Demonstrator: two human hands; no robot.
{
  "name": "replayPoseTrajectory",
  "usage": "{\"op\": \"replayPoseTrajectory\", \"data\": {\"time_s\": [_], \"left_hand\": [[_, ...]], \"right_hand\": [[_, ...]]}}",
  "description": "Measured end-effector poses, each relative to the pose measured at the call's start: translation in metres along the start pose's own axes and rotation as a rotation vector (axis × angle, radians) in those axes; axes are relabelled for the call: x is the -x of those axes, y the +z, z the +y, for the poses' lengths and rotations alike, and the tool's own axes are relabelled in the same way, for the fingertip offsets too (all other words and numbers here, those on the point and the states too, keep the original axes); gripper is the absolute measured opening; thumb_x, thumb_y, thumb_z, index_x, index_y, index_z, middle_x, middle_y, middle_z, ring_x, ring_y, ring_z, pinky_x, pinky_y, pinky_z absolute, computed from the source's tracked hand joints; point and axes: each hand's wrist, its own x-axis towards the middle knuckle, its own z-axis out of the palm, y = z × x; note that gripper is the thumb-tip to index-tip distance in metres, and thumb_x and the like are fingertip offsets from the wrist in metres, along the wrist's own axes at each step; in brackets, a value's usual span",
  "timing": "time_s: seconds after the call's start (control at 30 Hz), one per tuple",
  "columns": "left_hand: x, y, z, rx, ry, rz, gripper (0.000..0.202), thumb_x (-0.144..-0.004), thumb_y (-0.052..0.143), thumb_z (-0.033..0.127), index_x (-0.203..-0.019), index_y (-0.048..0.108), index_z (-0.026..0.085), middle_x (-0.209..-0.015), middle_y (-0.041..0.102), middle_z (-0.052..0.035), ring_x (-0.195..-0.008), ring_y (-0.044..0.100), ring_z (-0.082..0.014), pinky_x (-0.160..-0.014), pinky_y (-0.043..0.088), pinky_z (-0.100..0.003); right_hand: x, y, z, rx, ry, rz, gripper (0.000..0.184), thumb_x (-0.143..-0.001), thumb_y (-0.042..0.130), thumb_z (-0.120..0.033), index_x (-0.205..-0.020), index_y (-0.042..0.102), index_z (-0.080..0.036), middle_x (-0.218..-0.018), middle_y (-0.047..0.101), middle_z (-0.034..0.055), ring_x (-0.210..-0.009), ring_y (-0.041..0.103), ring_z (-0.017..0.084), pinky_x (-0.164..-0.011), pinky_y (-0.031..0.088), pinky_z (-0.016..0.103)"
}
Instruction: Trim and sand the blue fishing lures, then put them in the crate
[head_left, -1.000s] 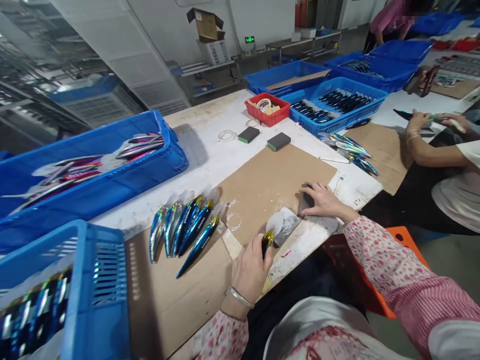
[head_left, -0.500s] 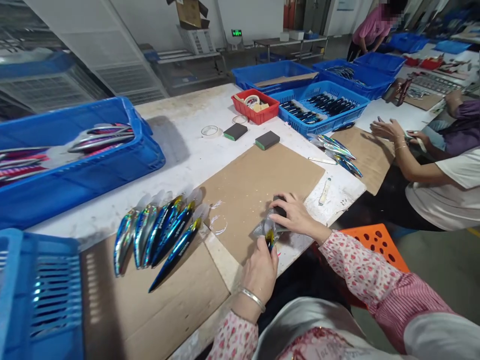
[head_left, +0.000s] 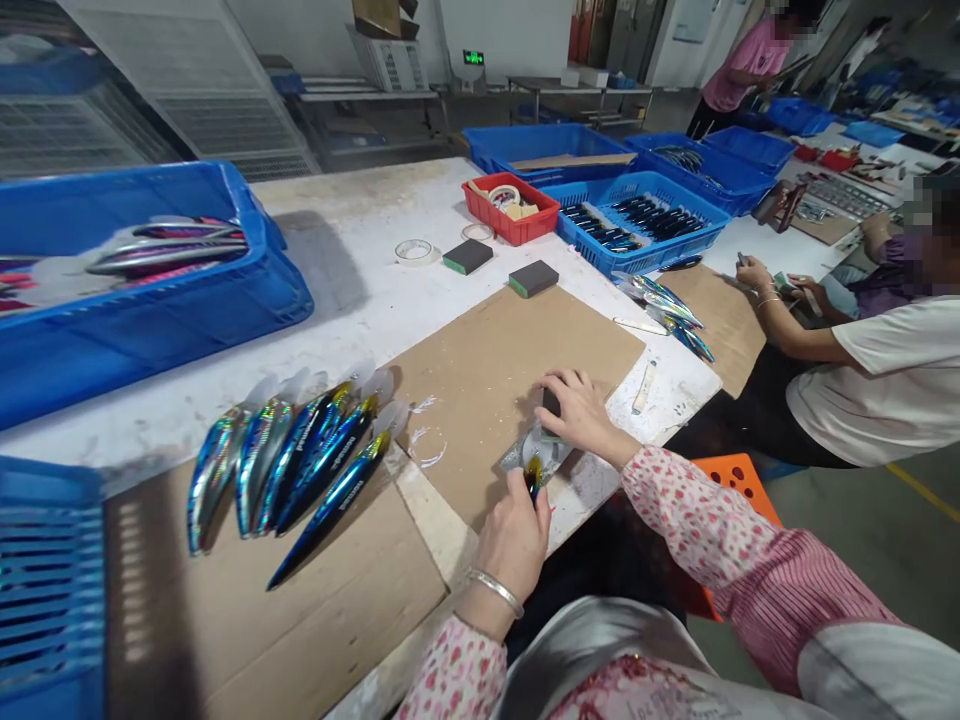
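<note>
My left hand (head_left: 511, 535) is wrapped around a fishing lure (head_left: 533, 474), mostly hidden in the palm, with its yellow end and clear lip pointing away from me. A dark sanding sponge (head_left: 551, 402) is gripped in my right hand (head_left: 583, 410), fingers bent over its top, right by the lure's clear lip. Both hands are over the near edge of a cardboard sheet (head_left: 480, 360). Several blue, shiny fishing lures (head_left: 330, 515) lie in a slanted row to the left, their clear lips pointing away.
Two more sanding sponges (head_left: 534, 278) and a tape roll (head_left: 414, 251) lie beyond the cardboard. A red bin (head_left: 525, 232) and a blue basket of lures (head_left: 637, 262) stand behind. At left is a blue crate (head_left: 277, 285). A co-worker (head_left: 870, 370) sits at right.
The view has shifted slightly. My right hand with the sponge has moved a little away from me relative to the lure; my left hand keeps its grip. The co-worker's hands have changed pose.
</note>
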Motion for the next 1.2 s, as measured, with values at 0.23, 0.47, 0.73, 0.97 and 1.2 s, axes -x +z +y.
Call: {"op": "replayPoseTrajectory", "data": {"time_s": [0.23, 0.47, 0.73, 0.97, 1.2], "left_hand": [[-0.0009, -0.0017, 0.0021, 0.048, -0.012, -0.049, 0.029, -0.094, 0.032, 0.031, -0.113, 0.041, 0.011, -0.081, 0.069, -0.0117, -0.075, 0.069, -0.0249, -0.055, 0.041, -0.029], [-0.0005, -0.0006, 0.001, 0.074, 0.001, -0.03, 0.03, -0.094, 0.033, 0.031, -0.115, 0.041, 0.011, -0.08, 0.069, -0.0125, -0.072, 0.068, -0.0257, -0.054, 0.042, -0.03], [0.0007, -0.004, 0.0036, 0.067, -0.021, -0.043, 0.029, -0.095, 0.034, 0.03, -0.115, 0.04, 0.011, -0.085, 0.07, -0.0113, -0.079, 0.069, -0.0249, -0.058, 0.043, -0.03], [0.0006, -0.0003, -0.0004, 0.067, -0.021, -0.006, 0.029, -0.094, 0.033, 0.03, -0.115, 0.04, 0.011, -0.084, 0.07, -0.0115, -0.078, 0.069, -0.0251, -0.059, 0.044, -0.03], [0.0002, 0.0016, -0.003, 0.08, 0.0, 0.007, 0.029, -0.094, 0.032, 0.03, -0.114, 0.041, 0.011, -0.083, 0.07, -0.0114, -0.076, 0.069, -0.0244, -0.058, 0.043, -0.03]], "right_hand": [[0.0003, -0.005, -0.0043, 0.01, -0.063, -0.076, 0.032, -0.085, 0.056, -0.035, -0.116, 0.055, -0.027, -0.123, 0.051, 0.0043, -0.11, 0.041, 0.026, -0.089, 0.041, 0.042], [0.0015, -0.0047, -0.0056, 0.037, -0.094, -0.074, 0.03, -0.084, 0.056, -0.035, -0.113, 0.056, -0.027, -0.127, 0.048, 0.0046, -0.113, 0.04, 0.027, -0.088, 0.04, 0.042], [0.0018, -0.0044, -0.0067, 0.053, -0.077, -0.054, 0.033, -0.085, 0.056, -0.034, -0.116, 0.056, -0.025, -0.128, 0.049, 0.006, -0.115, 0.039, 0.027, -0.088, 0.04, 0.043], [-0.0022, -0.0001, -0.0039, 0.049, 0.015, -0.008, 0.031, -0.085, 0.055, -0.035, -0.114, 0.057, -0.026, -0.127, 0.05, 0.0057, -0.114, 0.039, 0.028, -0.089, 0.04, 0.044], [-0.0036, 0.0005, -0.0033, 0.003, -0.038, -0.05, 0.03, -0.084, 0.058, -0.034, -0.113, 0.059, -0.026, -0.126, 0.052, 0.0048, -0.112, 0.041, 0.026, -0.089, 0.04, 0.043]]}}
